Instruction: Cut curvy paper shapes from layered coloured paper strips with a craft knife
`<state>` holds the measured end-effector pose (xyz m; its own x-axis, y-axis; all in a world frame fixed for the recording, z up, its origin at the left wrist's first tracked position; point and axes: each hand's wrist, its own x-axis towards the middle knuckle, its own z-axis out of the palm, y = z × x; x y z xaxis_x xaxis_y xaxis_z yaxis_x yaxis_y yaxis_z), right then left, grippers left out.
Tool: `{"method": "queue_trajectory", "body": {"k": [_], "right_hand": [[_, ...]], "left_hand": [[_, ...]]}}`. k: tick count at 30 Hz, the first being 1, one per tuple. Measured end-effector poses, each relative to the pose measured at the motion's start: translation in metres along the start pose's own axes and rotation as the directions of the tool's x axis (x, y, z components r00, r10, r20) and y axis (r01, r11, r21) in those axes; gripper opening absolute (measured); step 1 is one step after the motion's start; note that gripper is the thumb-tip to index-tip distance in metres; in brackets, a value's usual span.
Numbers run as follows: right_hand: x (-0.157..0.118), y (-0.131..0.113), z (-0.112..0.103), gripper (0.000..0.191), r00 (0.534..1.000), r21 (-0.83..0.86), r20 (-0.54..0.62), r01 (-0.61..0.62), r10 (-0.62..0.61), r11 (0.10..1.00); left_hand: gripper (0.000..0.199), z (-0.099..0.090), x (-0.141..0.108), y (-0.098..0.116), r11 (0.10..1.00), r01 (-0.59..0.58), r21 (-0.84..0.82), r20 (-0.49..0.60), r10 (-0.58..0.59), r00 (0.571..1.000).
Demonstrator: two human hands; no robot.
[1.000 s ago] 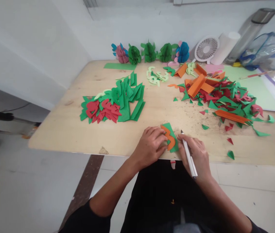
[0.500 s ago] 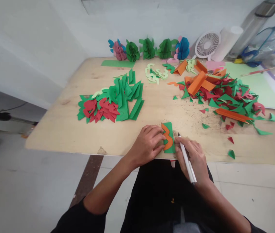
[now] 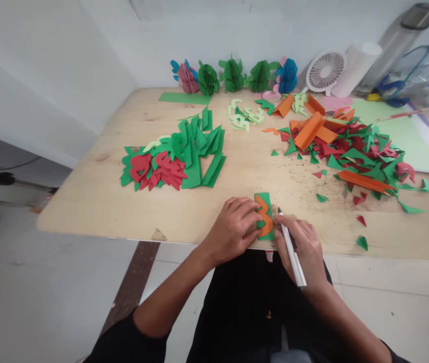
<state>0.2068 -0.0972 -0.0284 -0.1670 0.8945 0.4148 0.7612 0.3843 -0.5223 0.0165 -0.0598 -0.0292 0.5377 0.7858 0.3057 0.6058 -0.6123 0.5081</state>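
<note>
A folded-looking green paper piece (image 3: 266, 197) lies at the table's front edge with a wavy orange paper cutout (image 3: 265, 222) on top of it. My left hand (image 3: 236, 225) holds the cutout down on the green paper, its fingertips at their left side. In my right hand (image 3: 302, 243) is a white marker pen (image 3: 292, 257), gripped between thumb and fingers. The dark tip of the pen points up and away from me, just right of the green paper. That hand's fingertips are close to the paper's right edge; whether they touch it, I cannot tell.
To the left is a pile of green folded papers (image 3: 194, 151) and red cutouts (image 3: 159, 171). Mixed paper scraps (image 3: 366, 156) and orange folded strips (image 3: 309, 131) cover the right side. Along the wall stand several paper figures (image 3: 233, 75), a small fan (image 3: 326, 73) and a metal bottle (image 3: 399, 48).
My left hand has shifted slightly right, and the orange cutout now sits further onto the green paper. The right hand and marker pen have hardly moved. The view has shifted a little.
</note>
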Motion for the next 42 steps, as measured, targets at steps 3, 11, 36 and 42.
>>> {"method": "queue_trajectory", "body": {"k": [3, 11, 36, 42], "right_hand": [[-0.001, 0.001, 0.000, 0.018, 1.000, -0.004, 0.005, -0.008, 0.008, 1.000], [0.005, 0.002, 0.001, 0.024, 0.992, -0.038, 0.041, 0.119, -0.117, 0.992], [0.003, 0.011, 0.009, 0.033, 0.977, -0.095, 0.060, 0.211, -0.206, 0.973], [0.003, 0.012, 0.009, 0.036, 0.978, -0.079, 0.057, 0.204, -0.200, 0.976]], "left_hand": [[0.015, 0.002, -0.001, 0.000, 1.000, 0.011, 0.016, 0.003, -0.011, 1.000], [0.019, 0.007, -0.002, -0.001, 0.999, 0.028, 0.021, -0.013, -0.028, 1.000], [0.027, 0.000, 0.013, -0.014, 1.000, 0.021, -0.016, 0.005, -0.020, 1.000], [0.028, 0.001, 0.013, -0.016, 1.000, 0.024, -0.006, 0.020, -0.023, 1.000]]}}
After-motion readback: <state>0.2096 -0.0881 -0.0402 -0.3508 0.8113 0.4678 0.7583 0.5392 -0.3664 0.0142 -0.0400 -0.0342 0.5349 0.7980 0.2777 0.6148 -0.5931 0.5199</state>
